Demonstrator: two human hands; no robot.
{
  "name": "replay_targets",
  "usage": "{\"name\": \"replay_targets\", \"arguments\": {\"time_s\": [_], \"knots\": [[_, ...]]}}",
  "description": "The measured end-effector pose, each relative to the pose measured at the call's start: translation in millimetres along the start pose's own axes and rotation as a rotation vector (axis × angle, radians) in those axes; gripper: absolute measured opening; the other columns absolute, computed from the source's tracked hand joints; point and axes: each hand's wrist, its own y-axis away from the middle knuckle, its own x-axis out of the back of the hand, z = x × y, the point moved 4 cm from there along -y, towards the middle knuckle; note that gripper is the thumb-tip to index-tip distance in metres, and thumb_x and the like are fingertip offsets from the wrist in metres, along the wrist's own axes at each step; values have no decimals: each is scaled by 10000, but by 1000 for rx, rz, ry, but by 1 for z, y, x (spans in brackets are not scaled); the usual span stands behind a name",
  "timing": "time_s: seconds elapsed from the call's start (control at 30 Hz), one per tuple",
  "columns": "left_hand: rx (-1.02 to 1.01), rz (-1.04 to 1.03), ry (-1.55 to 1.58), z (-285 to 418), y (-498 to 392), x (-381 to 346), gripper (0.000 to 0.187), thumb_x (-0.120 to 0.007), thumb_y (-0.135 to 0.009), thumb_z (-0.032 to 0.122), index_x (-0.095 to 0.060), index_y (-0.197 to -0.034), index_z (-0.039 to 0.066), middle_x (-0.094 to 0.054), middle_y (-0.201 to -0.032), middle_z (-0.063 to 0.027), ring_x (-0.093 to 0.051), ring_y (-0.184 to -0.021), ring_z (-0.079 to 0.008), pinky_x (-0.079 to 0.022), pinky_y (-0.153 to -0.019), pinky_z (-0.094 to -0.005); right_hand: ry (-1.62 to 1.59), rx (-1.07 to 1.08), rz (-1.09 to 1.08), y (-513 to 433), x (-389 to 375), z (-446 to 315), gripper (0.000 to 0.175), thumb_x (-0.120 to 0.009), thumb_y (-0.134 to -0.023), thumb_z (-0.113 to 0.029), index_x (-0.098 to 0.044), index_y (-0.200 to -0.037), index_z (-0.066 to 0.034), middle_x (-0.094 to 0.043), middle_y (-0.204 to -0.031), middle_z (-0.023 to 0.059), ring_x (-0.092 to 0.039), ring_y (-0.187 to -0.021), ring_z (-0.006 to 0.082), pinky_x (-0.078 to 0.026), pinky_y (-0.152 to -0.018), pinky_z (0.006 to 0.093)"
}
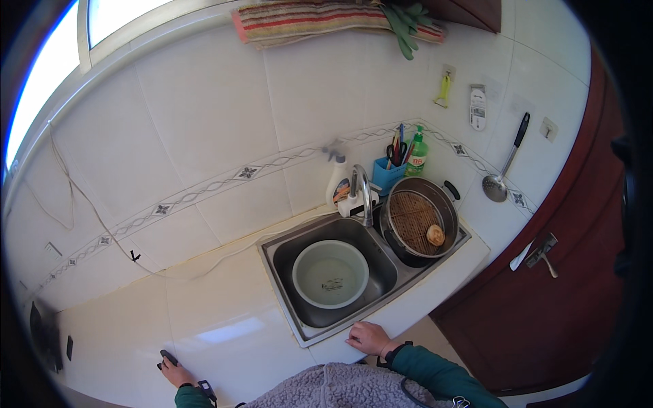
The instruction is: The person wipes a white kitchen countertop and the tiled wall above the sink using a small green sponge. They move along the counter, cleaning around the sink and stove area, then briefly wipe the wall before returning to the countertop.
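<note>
My left hand [176, 372] is at the lower left on the white tiled counter, its fingers on a small dark object [168, 357] whose kind is unclear. My right hand [368, 338] rests with curled fingers on the counter edge, just in front of the steel sink [331, 326], and nothing shows in it. A pale round plastic basin [330, 301] with water sits in the larger sink bowl. Over the smaller bowl stands a steamer pot [451, 217] with a brown slatted rack [410, 217] and a round brown item [435, 235] on it.
A chrome faucet [365, 194] rises behind the sink. Near it stand a white spray bottle [338, 183], a blue utensil holder [387, 176] with scissors and a green pump bottle [417, 153]. A skimmer [505, 168] hangs on the wall. A cable [219, 268] crosses the counter's back; a dark red door [525, 316] is at right.
</note>
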Motion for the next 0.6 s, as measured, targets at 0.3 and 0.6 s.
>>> {"name": "replay_targets", "arguments": {"time_s": [0.3,0.6], "knots": [[-129,206,-50,71,56,-14,442,-529,-885,92,-502,-1315,-5,-505,-1266,-315,-455,-1180,-489,-348,-1048,-535,-25,41,-43,3,-1,3,210,-680,-839,-290,-628,-793,-92,-592,-861,82,-598,-849,300,-496,-729,412],[-471,-19,200,172,122,-24,508,-607,-796,55,-528,-1298,29,-469,-1334,-287,-378,-1279,-497,-286,-1097,-566,-30,71,-56,3,-2,6,203,-684,-834,-291,-640,-806,-95,-607,-878,83,-604,-869,301,-499,-757,413]]}}
